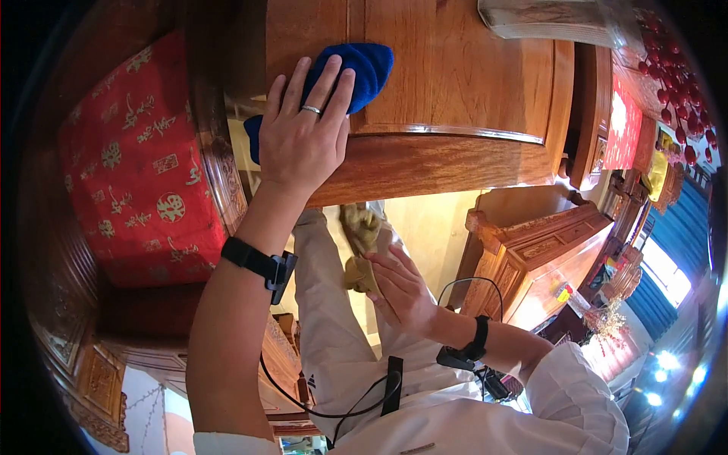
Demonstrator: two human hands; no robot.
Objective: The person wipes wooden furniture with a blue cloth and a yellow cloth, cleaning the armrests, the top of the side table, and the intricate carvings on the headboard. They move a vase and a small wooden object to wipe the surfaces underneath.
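Note:
My left hand (307,136), with a ring on one finger, presses a blue cloth (368,72) flat against a brown wooden panel (455,91). Part of the cloth shows beyond the fingertips and another bit beside the wrist. In front of my legs, my right hand (402,292) is closed, its fingers together against a crumpled olive-brown cloth-like thing (360,277). How far the fingers wrap round it is hidden. Dark straps with small devices sit on both wrists.
A red cover with gold characters (144,167) lies on carved wooden furniture at the left. Another carved wooden piece (531,258) stands at the right. Red bead-like fruit (679,98) hangs at the upper right. A black cable (326,413) loops across my lap.

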